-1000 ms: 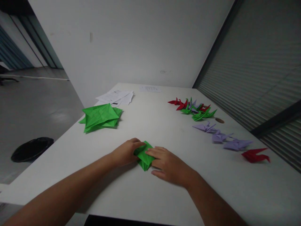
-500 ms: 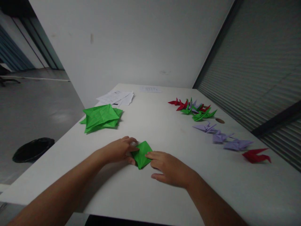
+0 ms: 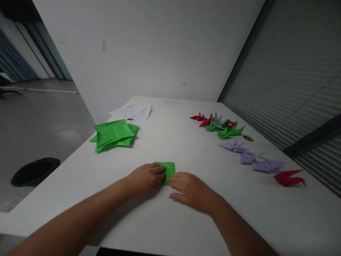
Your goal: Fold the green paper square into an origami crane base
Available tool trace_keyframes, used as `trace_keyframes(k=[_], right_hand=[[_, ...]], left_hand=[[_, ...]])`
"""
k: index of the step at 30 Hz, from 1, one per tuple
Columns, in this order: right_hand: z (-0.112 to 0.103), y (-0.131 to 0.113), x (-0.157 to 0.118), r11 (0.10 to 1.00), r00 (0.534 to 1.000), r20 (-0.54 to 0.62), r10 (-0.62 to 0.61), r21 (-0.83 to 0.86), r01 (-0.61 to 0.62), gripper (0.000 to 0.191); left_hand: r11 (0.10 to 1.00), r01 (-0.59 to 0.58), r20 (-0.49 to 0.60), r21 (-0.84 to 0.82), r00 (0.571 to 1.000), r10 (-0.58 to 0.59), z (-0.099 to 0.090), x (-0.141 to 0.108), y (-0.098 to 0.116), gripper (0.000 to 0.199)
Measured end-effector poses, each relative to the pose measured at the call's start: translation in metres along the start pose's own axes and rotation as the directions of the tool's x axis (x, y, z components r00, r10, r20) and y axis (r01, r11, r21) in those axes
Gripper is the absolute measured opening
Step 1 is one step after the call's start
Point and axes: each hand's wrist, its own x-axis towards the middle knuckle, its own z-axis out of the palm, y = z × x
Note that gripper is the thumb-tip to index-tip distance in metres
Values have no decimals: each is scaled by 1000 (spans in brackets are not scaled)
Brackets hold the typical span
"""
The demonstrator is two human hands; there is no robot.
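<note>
Green folded paper (image 3: 170, 169): likely light, thin, easily creased; best taken by its edges. Left hand (image 3: 146, 178) lies over its left side, can't tell from here if pinching; right hand (image 3: 189, 189) open, fingertips at near-right corner, thumb apart. Paper's on white table (image 3: 170, 142).

Both of this person's arms (image 3: 87, 211) look bare to me, angled inward so that the two grips almost meet. The left grip (image 3: 149, 176) is held low, back of the hand upward, its fingers (image 3: 159, 170) reaching across toward the right grip (image 3: 188, 188), its thumb hidden from me; behind it the left wrist (image 3: 124, 186) runs nearly straight into the forearm. The right grip has its fingers close together, their tips just beside the left ones, the right thumb (image 3: 178, 197) apart from them on the near side, the right forearm (image 3: 237, 220) slanting back and outward
</note>
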Motion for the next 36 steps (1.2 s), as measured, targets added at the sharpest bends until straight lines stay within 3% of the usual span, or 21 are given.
trace_keyframes(k=[3, 5, 13, 20, 27, 36], right_hand=[[7, 10, 2, 997, 985, -155, 70, -3, -71, 29], [13, 18, 4, 995, 973, -207, 100, -8, -103, 39], [35, 30, 7, 982, 986, -78, 149, -107, -157, 56], [31, 33, 7, 979, 987, -75, 145, -134, -154, 48], [26, 35, 9, 973, 978, -79, 195, -109, -203, 50], [25, 38, 7, 968, 965, -93, 245, -38, -249, 64]], left_hand=[[993, -119, 22, -9, 993, 119, 3, -3, -11, 37], [990, -133, 19, -37, 991, 134, 4, -4, -16, 43], [999, -23, 42, -32, 999, 25, 8, -5, -20, 48], [998, 54, 91, -14, 994, -53, 7, -9, -32, 49], [995, 80, 58, -66, 995, -77, 1, -9, -38, 45], [980, 197, 191, 12, 962, -196, -7, -7, -40, 72]])
